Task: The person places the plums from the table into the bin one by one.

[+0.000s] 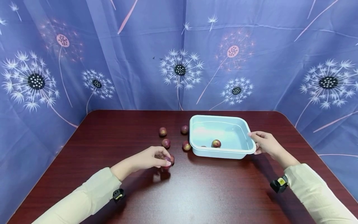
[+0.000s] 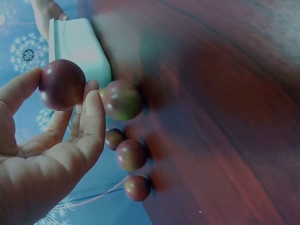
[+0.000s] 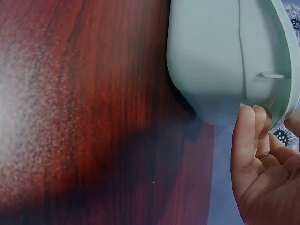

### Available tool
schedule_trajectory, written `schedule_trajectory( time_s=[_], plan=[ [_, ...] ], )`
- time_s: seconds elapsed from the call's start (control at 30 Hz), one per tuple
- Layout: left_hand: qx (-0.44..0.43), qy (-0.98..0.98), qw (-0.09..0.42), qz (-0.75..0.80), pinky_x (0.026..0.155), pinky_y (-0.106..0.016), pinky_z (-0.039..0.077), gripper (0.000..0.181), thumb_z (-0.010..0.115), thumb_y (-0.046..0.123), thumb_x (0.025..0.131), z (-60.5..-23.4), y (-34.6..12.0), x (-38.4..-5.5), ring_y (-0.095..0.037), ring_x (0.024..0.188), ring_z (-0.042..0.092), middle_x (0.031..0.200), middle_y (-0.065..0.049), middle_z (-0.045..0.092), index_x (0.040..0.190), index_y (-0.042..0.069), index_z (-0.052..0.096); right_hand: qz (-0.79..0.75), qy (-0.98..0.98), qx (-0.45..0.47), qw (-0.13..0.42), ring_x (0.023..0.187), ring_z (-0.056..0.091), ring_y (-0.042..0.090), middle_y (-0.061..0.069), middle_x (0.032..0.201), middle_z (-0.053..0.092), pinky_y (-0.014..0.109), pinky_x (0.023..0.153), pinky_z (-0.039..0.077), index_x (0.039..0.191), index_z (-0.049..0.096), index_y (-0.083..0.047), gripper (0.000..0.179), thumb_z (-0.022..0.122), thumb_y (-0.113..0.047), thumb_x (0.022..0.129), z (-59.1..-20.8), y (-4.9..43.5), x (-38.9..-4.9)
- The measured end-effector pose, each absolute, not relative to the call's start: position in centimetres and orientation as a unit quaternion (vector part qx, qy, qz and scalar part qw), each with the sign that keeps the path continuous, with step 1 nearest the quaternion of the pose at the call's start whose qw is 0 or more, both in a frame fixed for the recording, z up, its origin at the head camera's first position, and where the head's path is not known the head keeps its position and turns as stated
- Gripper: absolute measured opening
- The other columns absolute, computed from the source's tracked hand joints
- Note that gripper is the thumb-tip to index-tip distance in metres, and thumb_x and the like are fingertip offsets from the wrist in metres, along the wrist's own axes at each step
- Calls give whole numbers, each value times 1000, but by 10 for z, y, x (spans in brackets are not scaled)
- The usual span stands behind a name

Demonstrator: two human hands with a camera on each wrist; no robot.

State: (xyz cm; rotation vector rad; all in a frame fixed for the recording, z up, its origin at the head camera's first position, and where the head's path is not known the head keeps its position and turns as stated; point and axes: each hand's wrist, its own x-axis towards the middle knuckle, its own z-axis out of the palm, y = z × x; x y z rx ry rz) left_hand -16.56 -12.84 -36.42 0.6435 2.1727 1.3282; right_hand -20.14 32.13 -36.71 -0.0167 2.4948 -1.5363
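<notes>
My left hand point(image 1: 151, 158) pinches a purple passion fruit point(image 2: 62, 85) between thumb and fingers, lifted over the table. Just beyond it lies another passion fruit point(image 1: 172, 159), partly covered by the held one in the head view. My right hand point(image 1: 265, 144) grips the right rim of a light blue plastic tub point(image 1: 218, 153), thumb over the edge and fingers curled under the outside. A reddish-green passion fruit point(image 1: 216, 143) rests inside the tub, and a second one barely shows over the front wall.
Several passion fruits lie left of the tub: two in a left column point(image 1: 162, 131), and two close to the tub wall, the nearer one point(image 1: 186, 145) right at its corner. The dark red wooden table point(image 1: 112, 130) ends at a blue flowered curtain point(image 1: 134, 62).
</notes>
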Motion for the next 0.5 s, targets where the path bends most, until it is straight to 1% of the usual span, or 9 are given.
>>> schedule_trajectory(
  time_s=[0.27, 0.5],
  plan=[
    [208, 802, 253, 500, 80, -34, 55, 34, 67, 18, 88, -356, -119, -167, -13, 89, 62, 102, -11, 64, 112, -4, 59, -520, 848, -5, 105, 55, 57, 6, -5, 63, 55, 28, 54, 54, 126, 40, 17, 55, 44, -32, 101, -369, 322, -203],
    [195, 789, 253, 524, 81, -34, 55, 30, 66, 17, 88, -355, -109, -174, -12, 85, 63, 96, -7, 65, 110, -3, 60, -522, 846, -7, 106, 56, 56, 6, -5, 63, 54, 28, 54, 54, 126, 40, 16, 56, 44, -34, 101, -370, 323, -204]
  ],
)
